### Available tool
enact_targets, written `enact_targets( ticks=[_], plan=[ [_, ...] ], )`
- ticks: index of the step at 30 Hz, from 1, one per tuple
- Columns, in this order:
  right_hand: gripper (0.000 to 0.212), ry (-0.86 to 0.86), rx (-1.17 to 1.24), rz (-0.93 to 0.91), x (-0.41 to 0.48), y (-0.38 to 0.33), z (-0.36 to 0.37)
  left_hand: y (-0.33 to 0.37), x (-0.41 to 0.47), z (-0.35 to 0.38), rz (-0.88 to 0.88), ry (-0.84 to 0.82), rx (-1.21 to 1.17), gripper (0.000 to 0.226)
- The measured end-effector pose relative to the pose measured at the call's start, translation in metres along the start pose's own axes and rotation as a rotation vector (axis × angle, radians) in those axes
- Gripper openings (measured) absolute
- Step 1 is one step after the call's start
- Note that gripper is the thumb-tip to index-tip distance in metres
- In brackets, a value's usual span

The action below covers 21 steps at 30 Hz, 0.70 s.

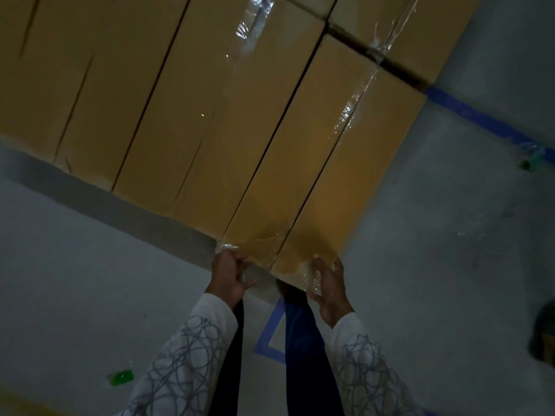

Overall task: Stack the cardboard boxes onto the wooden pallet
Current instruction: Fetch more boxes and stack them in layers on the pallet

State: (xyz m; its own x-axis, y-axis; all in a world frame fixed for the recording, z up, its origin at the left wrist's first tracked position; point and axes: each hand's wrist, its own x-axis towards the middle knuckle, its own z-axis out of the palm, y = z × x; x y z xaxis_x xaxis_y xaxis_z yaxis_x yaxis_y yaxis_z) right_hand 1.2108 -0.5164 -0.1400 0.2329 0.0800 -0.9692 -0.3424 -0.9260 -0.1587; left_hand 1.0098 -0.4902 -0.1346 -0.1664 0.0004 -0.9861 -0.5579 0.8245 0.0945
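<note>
Cardboard box (300, 163): left hand (229, 273) grips, right hand (330, 291) presses

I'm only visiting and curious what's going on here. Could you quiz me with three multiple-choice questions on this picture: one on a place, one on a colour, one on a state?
1. Where are both hands?
A) at the near end of a box
B) flat on the floor
C) in pockets

2. What colour is the floor tape?
A) red
B) blue
C) yellow

3. The top seam of the box under the hands is:
A) gaping open
B) sealed with clear tape
C) tied with rope

Answers:
1 A: the left hand and right hand are at the box near corners.
2 B: blue floor tape shows.
3 B: glossy clear tape runs along it.
</note>
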Motion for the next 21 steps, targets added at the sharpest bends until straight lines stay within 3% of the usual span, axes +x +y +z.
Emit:
enact_targets(
  ticks=[5,9,13,16,19,21],
  plan=[
    [0.052,-0.009,0.007,-0.001,0.002,0.001,0.0,-0.003,0.011,-0.001,0.036,0.081,0.019,0.017],
    [0.047,0.007,-0.002,-0.075,0.007,-0.005,-0.001,-0.003,0.025,-0.01,0.105,0.144,-0.021,0.033],
    [0.059,-0.007,-0.019,-0.183,0.013,-0.042,0.0,0.005,0.015,-0.005,0.149,0.209,0.002,0.038],
    [0.063,0.012,-0.079,-0.309,0.025,-0.086,-0.001,0.013,0.001,0.004,0.534,0.465,0.439,0.061],
    [0.067,0.068,-0.161,-0.426,0.041,-0.123,-0.001,0.034,-0.008,0.033,0.943,0.244,0.818,0.06],
    [0.077,0.134,-0.246,-0.492,0.051,-0.142,0.001,0.052,-0.002,0.06,1.105,0.102,1.004,0.06]
  ],
)
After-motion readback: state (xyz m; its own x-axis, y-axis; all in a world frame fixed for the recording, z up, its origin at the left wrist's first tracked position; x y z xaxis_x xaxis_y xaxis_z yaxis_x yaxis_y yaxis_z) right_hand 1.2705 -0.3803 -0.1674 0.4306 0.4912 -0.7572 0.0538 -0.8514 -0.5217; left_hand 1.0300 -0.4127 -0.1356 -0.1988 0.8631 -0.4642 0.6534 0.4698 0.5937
